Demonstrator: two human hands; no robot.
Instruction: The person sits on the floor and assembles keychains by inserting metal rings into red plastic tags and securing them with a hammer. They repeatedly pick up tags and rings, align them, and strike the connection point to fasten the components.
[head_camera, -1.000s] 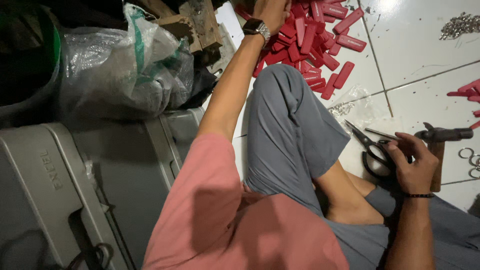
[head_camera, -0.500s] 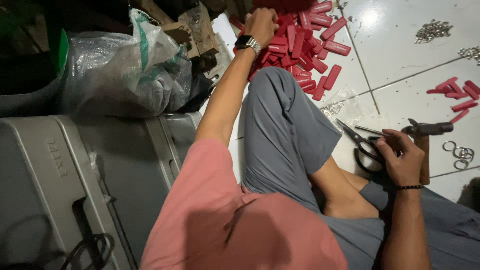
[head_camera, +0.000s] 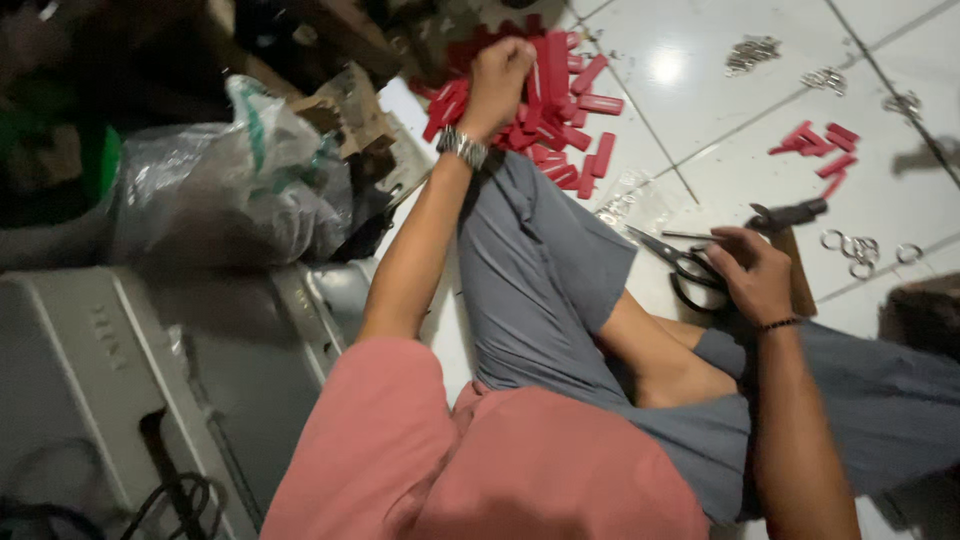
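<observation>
Left hand (head_camera: 500, 75) grip fisted in heap of red plastic sleeves (head_camera: 560, 110); right hand (head_camera: 750, 275) grip closed on black-handled steel scissors (head_camera: 680, 262), white tile floor (head_camera: 700, 110).

Home floor workshop: white tiled floor (head_camera: 720, 110), heap of red plastic sleeves (head_camera: 560, 100) at 12 o'clock, metal rings (head_camera: 860, 248) and scissors (head_camera: 680, 262) at 3.

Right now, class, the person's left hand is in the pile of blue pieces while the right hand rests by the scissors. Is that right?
Not quite. The head view shows the pile of pieces is red, not blue. The left hand is in it, and the right hand rests by the scissors.
</observation>
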